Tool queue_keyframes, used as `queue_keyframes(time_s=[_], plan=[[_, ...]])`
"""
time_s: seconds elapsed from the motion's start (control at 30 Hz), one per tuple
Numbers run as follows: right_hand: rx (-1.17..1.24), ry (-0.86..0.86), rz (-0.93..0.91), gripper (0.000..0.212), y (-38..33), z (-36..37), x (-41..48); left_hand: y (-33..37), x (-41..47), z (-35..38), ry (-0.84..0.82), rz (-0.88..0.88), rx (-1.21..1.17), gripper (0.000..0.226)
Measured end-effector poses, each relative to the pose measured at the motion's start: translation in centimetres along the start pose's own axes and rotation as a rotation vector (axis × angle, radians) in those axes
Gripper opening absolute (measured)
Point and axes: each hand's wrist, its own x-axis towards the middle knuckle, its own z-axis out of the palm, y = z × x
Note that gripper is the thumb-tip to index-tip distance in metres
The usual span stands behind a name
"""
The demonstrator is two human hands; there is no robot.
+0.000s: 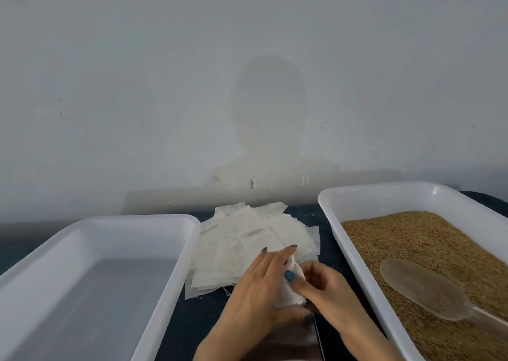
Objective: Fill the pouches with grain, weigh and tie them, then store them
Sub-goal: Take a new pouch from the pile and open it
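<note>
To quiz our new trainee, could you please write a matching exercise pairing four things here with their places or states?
Things: 1 spoon; 2 pile of pouches; 3 single pouch; 4 left tray.
States: A holds no grain; B lying on the grain; C gripped by left hand and right hand; D between left tray and right tray.
Pairs: 1-B; 2-D; 3-C; 4-A.

I am finding no readable text, label or number here; a faint reddish mark on one pouch [254,232], just left of the grain tray [384,201], is showing too blurred to read.
</note>
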Motion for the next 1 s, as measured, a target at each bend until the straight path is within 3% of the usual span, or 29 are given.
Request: queue_keyframes(time_s=[0.13, 0.27, 0.4, 0.6, 0.67, 0.7, 0.77, 0.83, 0.93, 1.0], plan=[[-0.003, -0.014, 0.049, 0.026, -0.2, -0.1, 0.0, -0.5, -0.4, -0.3, -0.011, -0.067, 0.015, 0.07], [0.031, 0.021, 0.051, 0.007, -0.1, -0.3, 0.3, -0.9, -0.5, -0.6, -0.074, -0.154, 0.009, 0.067], [-0.046, 0.097, -0.121, 0.013, 0.2, -0.3, 0.3, -1.2, -0.6, -1.0, -0.105, -0.185, 0.05, 0.065], [-0.348, 0.157, -0.379, 0.015, 0.8, -0.2, 0.0, -0.8, -0.7, -0.8, -0.053, -0.17, 0.14, 0.056], [-0.462, 0.216, -0.446, 0.004, 0.9, -0.1, -0.1, -0.9, -0.7, -1.1, -0.041, -0.157, 0.17, 0.054], [-0.524, 0.251, -0.467, 0.012, 0.7, 0.0, -0.2, -1.0, -0.7, -1.2, -0.029, -0.141, 0.19, 0.054], [-0.645, 0.284, -0.495, 0.04, 0.5, -0.1, -0.5, -1.1, -0.7, -1.1, 0.002, -0.107, 0.23, 0.055], [-0.804, 0.264, -0.5, 0.048, 0.4, 0.1, -0.7, -1.0, -0.6, -1.0, 0.023, -0.083, 0.244, 0.055], [-0.901, 0.185, -0.422, 0.036, 0.8, 0.8, -0.6, -0.9, -0.6, -0.7, 0.035, -0.046, 0.288, 0.052], [-0.757, 0.171, -0.377, 0.024, 0.9, 1.1, -0.4, -0.5, -0.5, -0.8, 0.022, -0.042, 0.302, 0.053]])
